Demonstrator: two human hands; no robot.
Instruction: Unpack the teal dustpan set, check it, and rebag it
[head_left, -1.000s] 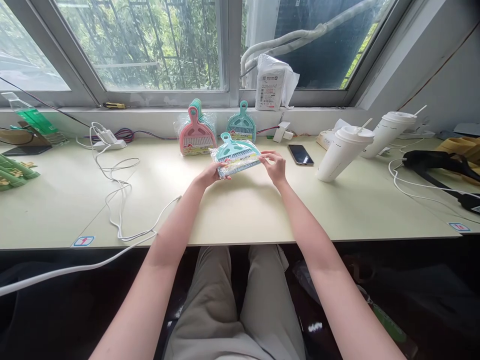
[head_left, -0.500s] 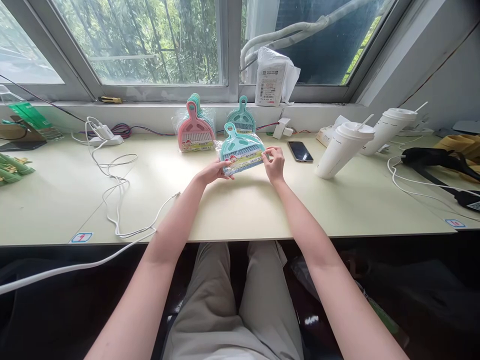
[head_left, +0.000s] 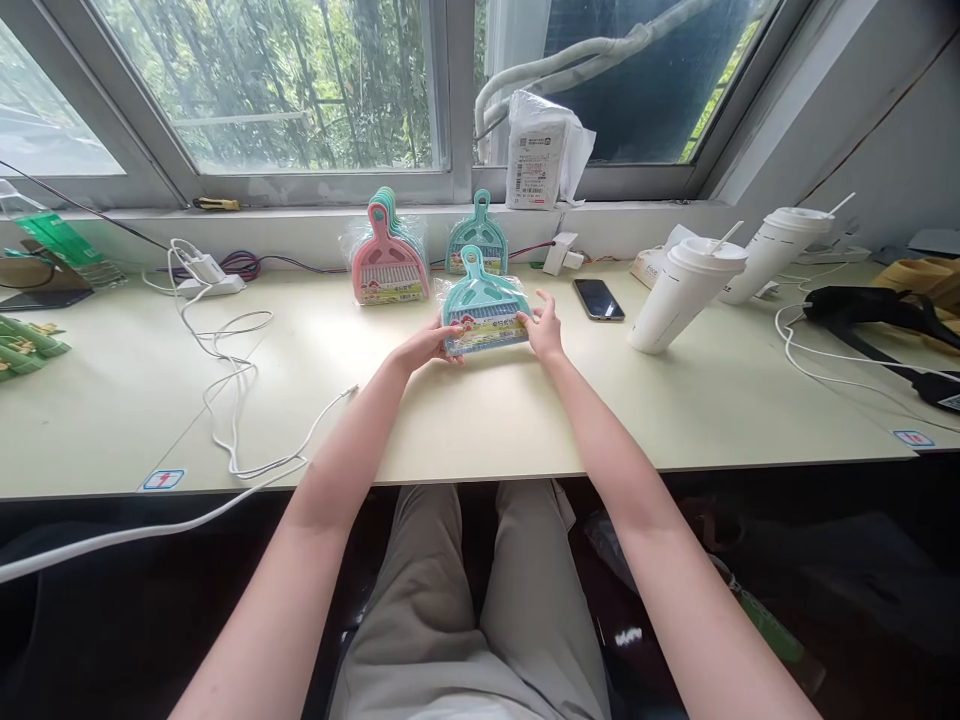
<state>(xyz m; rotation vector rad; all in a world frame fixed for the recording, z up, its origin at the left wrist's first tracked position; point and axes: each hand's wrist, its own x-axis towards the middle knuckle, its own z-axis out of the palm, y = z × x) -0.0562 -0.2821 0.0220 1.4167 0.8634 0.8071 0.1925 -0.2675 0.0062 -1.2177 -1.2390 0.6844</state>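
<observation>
A mint-green dustpan and brush set in clear wrap is held upright between my hands over the middle of the table. My left hand grips its lower left edge, thumb in front and fingers behind. At the right edge, my right hand holds it with the thumb on the front, and a finger sticks up. Just behind stands another mint-green dustpan set against the sill. To its left, a row of wrapped sets has a pink dustpan set in front and green ones behind.
A phone lies right of my hands, with two white lidded cups beyond it. White cables sprawl on the left of the table. A paper-wrapped packet stands on the sill, and a black strap lies far right.
The dustpan set has turned from a tilt to nearly level. My right hand has shifted its grip on the right edge, its fingers now more spread.
</observation>
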